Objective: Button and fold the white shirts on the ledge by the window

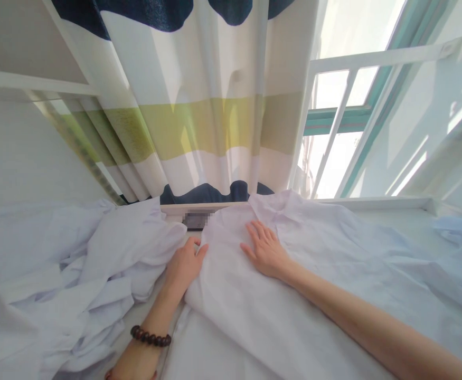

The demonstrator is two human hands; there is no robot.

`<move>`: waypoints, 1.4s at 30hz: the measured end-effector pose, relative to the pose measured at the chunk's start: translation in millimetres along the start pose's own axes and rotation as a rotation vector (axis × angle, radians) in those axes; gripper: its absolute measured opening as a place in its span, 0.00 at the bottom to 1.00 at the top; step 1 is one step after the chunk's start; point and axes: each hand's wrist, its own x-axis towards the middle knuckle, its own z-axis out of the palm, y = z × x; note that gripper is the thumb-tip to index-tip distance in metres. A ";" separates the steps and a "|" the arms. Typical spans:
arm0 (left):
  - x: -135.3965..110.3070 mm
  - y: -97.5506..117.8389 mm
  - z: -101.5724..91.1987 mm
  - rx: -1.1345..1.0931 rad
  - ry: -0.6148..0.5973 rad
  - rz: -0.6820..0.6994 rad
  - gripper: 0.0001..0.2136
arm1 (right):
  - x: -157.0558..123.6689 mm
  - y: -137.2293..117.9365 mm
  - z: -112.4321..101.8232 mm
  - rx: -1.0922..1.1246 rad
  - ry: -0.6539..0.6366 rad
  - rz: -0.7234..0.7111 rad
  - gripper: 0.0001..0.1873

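A white shirt (302,274) lies spread across the surface in front of me, its collar end near the window sill. My right hand (264,248) rests flat on it, fingers stretched out and together, palm down. My left hand (183,264), with a dark bead bracelet (150,336) on the wrist, sits at the shirt's left edge; its thumb touches the fabric edge and its fingers curl under, partly hidden.
A heap of crumpled white garments (68,279) lies to the left. A striped curtain (199,116) in white, yellow-green and dark blue hangs behind. To the right is a window (353,121) with white bars. A white sill edge (199,208) runs along the back.
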 end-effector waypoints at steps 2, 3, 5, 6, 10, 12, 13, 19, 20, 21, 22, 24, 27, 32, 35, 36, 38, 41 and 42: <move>-5.7 7.5 -0.2 0.098 -0.032 -0.023 0.13 | -10.9 10.1 0.9 0.002 -0.108 -0.038 0.37; -8.2 12.0 0.3 0.134 -0.051 -0.030 0.14 | -12.8 15.7 -0.9 0.002 -0.146 -0.067 0.37; -12.9 21.2 2.3 0.184 -0.071 -0.032 0.15 | -12.5 25.8 -7.4 0.005 -0.194 -0.128 0.37; -14.9 25.4 3.7 0.205 -0.065 -0.030 0.16 | -11.5 29.8 -10.9 0.006 -0.207 -0.150 0.37; -20.2 39.1 8.5 0.312 0.096 0.094 0.20 | -11.4 39.0 -18.7 0.011 -0.221 -0.183 0.38; -22.6 47.5 10.2 0.364 0.190 0.258 0.18 | -15.1 44.5 -18.5 0.014 -0.224 -0.190 0.38; -24.4 53.2 11.8 0.369 0.199 0.352 0.17 | -17.7 48.8 -18.0 0.015 -0.221 -0.191 0.38; -41.9 100.3 42.7 0.195 -0.108 0.547 0.22 | -31.6 90.9 -22.5 0.035 -0.197 -0.216 0.38; -43.4 105.9 49.1 0.195 -0.149 0.521 0.26 | -31.7 96.9 -25.3 0.039 -0.211 -0.228 0.39; -43.5 109.9 54.5 0.204 -0.178 0.501 0.29 | -31.0 101.4 -28.4 0.042 -0.225 -0.244 0.39; -42.0 112.0 58.4 0.213 -0.196 0.494 0.31 | -30.1 103.9 -31.5 0.045 -0.240 -0.256 0.39; -34.7 111.5 61.0 0.222 -0.213 0.522 0.32 | -28.8 102.6 -36.3 0.048 -0.261 -0.254 0.40; -20.4 103.0 55.2 0.232 -0.235 0.573 0.32 | -34.2 87.5 -37.1 0.050 -0.235 -0.193 0.41; -20.7 80.7 47.2 0.292 -0.231 0.559 0.33 | -55.9 57.6 -28.3 0.051 -0.181 -0.133 0.43; -30.7 67.1 47.5 0.288 -0.179 0.564 0.33 | -60.6 52.2 -28.9 0.084 -0.203 -0.139 0.41; -32.5 64.5 47.2 0.287 -0.162 0.567 0.32 | -60.6 52.5 -30.2 0.095 -0.203 -0.145 0.40; -32.4 64.6 44.9 0.288 -0.136 0.562 0.29 | -59.8 54.9 -32.7 0.101 -0.193 -0.146 0.39; -23.5 78.1 41.8 0.271 -0.023 0.537 0.21 | -59.0 58.9 -33.0 0.087 -0.165 -0.132 0.39; -19.2 84.1 42.2 0.261 0.035 0.534 0.19 | -59.0 59.7 -32.0 0.087 -0.162 -0.133 0.39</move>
